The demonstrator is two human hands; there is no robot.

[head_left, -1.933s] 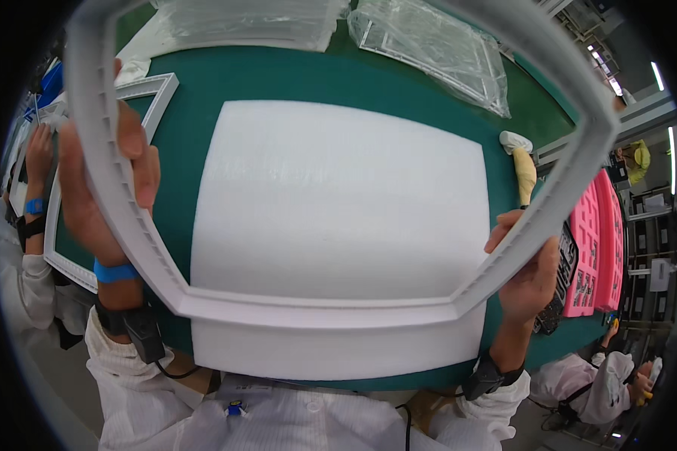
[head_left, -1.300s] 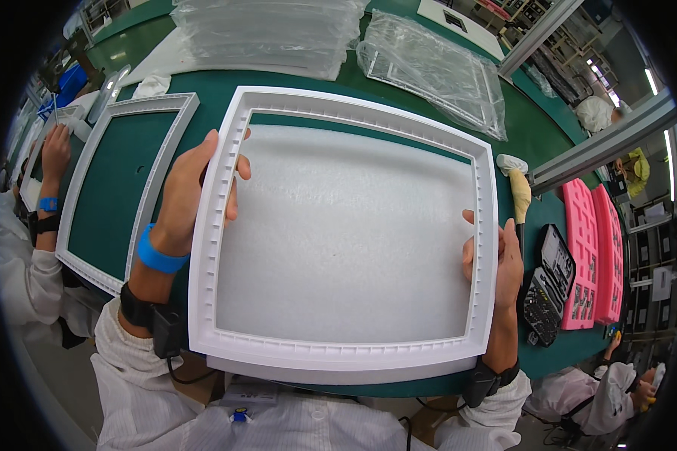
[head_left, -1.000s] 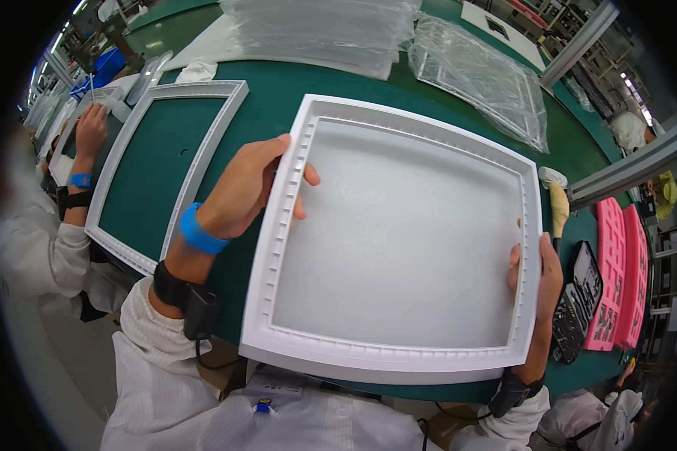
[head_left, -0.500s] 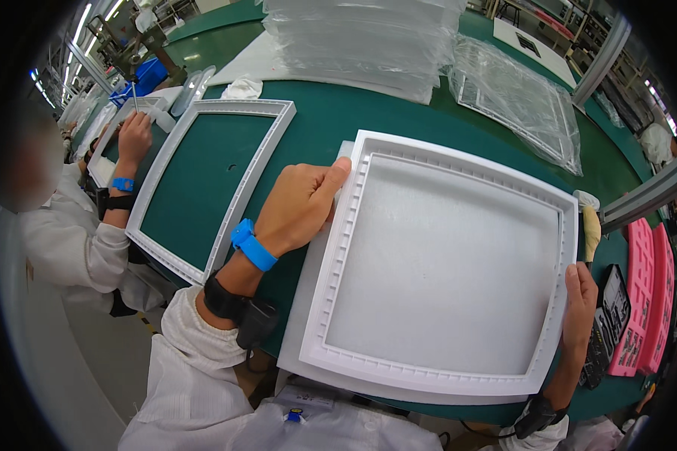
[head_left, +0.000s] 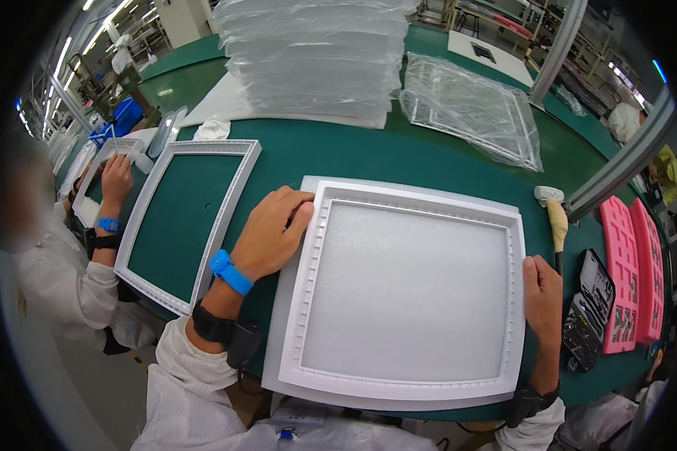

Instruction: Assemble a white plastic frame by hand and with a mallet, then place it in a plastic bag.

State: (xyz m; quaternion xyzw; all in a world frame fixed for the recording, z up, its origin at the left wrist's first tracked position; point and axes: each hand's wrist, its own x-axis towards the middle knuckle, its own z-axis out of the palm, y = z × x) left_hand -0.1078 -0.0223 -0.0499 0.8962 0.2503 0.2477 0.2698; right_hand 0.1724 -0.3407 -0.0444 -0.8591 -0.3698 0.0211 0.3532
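"See that? A couple of seconds ago the white frame (head_left: 399, 388) was up in the air, close to the person's head. Now it's down."

"Straight on the bench (head_left: 293, 154)?"

"No, on the white foam sheet (head_left: 406, 293). Not quite edge to edge: a strip of sheet shows past its left side."

"And the hands? I saw fingers poking through the opening."

"They're out now. The left hand (head_left: 273, 231) bends about the upper left corner; the right hand (head_left: 543, 297) is against the right side. Both touch it from outside."

"Is the grip firm?"

"Can't tell. Neither hand is spread wide, but some fingertips are hidden, so whether they clasp or merely steady it, I couldn't say."

"What does that mean for the work?"

"I'd judge the lowering finished, or very nearly. The foam seems to take the weight, so the hands look better placed to adjust than to carry. The other frame (head_left: 224, 225), over to the left, lies well apart from the sheet."
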